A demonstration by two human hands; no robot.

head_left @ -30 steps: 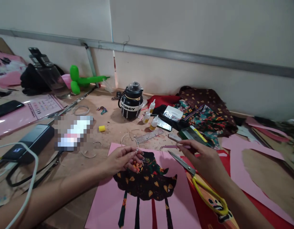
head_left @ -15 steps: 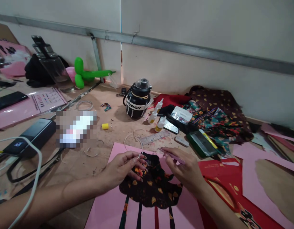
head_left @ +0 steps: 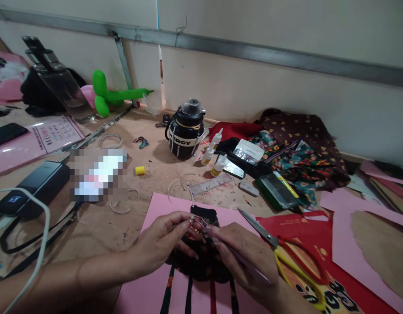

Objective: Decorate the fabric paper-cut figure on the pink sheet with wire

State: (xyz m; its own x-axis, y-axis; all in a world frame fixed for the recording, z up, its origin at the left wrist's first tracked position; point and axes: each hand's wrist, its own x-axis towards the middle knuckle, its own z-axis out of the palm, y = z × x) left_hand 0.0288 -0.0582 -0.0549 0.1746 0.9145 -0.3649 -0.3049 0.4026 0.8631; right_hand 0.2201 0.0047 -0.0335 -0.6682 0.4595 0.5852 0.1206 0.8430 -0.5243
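Note:
Over a dark patterned cloth piece [head_left: 204, 270] on a pink sheet [head_left: 145, 288], both hands come together. My left hand [head_left: 175, 235] has its thumb and index finger pinched on something too small to make out, the other fingers loosely bent. A slim purple tool [head_left: 250, 264] is held in my right hand [head_left: 244, 248], its tip beside the left fingertips. Below the cloth piece, several narrow fabric strips [head_left: 213, 296] run down the sheet.
Scissors [head_left: 271, 240] lie on red packaging [head_left: 335, 261] at the right. Behind the sheet are a clear ruler [head_left: 211, 185], small glue bottles [head_left: 217, 165], a black jug [head_left: 185, 131] and patterned fabric [head_left: 302, 161]. A phone [head_left: 101, 174] and power bank [head_left: 31, 187] are at the left.
My right hand has moved left and down, bringing the tool to my left fingertips. The scissors' blades and yellow handle have come into sight. The view has shifted slightly.

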